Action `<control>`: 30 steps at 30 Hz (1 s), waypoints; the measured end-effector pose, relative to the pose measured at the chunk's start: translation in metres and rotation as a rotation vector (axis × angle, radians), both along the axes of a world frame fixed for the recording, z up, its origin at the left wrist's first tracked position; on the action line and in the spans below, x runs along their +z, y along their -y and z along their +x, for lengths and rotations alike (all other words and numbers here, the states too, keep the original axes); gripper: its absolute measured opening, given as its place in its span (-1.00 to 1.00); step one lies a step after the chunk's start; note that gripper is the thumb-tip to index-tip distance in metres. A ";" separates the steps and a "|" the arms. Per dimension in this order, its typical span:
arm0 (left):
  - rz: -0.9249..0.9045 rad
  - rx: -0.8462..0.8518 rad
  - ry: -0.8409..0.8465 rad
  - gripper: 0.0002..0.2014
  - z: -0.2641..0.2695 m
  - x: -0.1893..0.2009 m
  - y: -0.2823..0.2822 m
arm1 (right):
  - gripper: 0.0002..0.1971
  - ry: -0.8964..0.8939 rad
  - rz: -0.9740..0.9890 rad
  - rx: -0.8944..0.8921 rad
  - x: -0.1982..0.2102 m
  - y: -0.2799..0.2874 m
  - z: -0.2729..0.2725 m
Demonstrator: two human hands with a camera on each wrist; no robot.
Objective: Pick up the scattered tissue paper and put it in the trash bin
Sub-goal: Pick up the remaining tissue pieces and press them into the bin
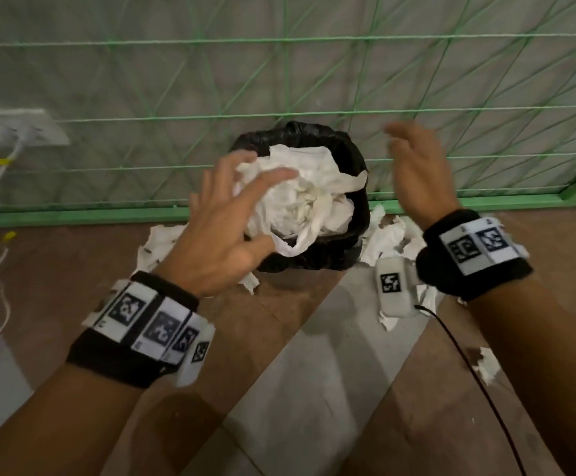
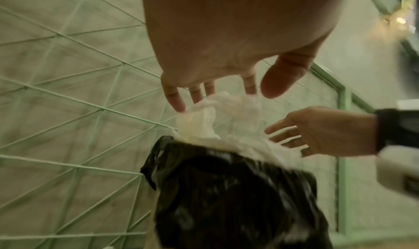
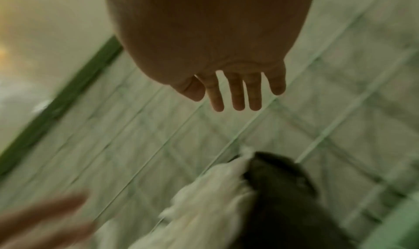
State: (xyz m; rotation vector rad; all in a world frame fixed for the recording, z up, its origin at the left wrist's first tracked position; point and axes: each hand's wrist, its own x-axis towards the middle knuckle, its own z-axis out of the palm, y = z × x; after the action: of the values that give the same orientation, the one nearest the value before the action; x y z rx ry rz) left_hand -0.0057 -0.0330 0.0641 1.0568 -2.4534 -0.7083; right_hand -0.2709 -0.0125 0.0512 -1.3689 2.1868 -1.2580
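1. Left hand: fingers spread and straight, poised over the heap of tissue paper. The head view suggests fingertip contact at the heap's top, but the left wrist view shows the fingertips just above it; contact cannot be confirmed. Nothing is gripped.
2. Right hand: fingers extended and relaxed, empty, raised to the right of the trash bin and apart from it.
3. Trash bin: lined with a black bag, standing on the floor against a green wire fence. The white tissue paper fills it above the rim; one strip hangs over the near edge.
4. Loose tissue scraps lie on the floor on both sides of the bin and nearer the person.
5. View differences: only the head view shows the floor scraps and a white wall socket with cables at left. The right wrist view is motion-blurred; it shows the empty right-hand fingers with bin and tissue below.
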 end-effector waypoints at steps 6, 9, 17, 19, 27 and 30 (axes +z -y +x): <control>-0.087 -0.133 0.194 -0.69 -0.016 -0.038 0.014 | -0.62 -0.027 0.772 -0.182 -0.104 -0.070 -0.079; -0.056 -0.142 0.208 -0.76 -0.031 -0.037 0.029 | -0.46 -0.180 1.178 0.007 -0.163 -0.107 -0.078; 0.162 -0.100 0.490 -0.67 -0.060 -0.039 0.071 | -0.38 -0.318 1.047 0.182 -0.214 -0.133 -0.024; 0.188 -0.089 0.459 -0.65 -0.063 -0.035 0.068 | -0.53 -0.474 1.015 0.144 -0.204 -0.130 -0.016; -0.042 0.291 -0.343 -0.69 -0.015 -0.008 0.065 | -0.73 -0.386 0.876 0.005 -0.150 -0.098 -0.040; 0.084 0.767 -0.621 -0.78 0.032 -0.044 0.078 | -0.80 -0.449 0.880 0.013 -0.118 -0.081 -0.057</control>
State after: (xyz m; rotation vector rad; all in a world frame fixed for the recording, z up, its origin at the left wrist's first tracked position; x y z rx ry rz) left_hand 0.0265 -0.1107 0.0199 1.4107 -1.3593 -0.7235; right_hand -0.3275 0.0681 -0.0667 -1.3079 2.4992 0.1114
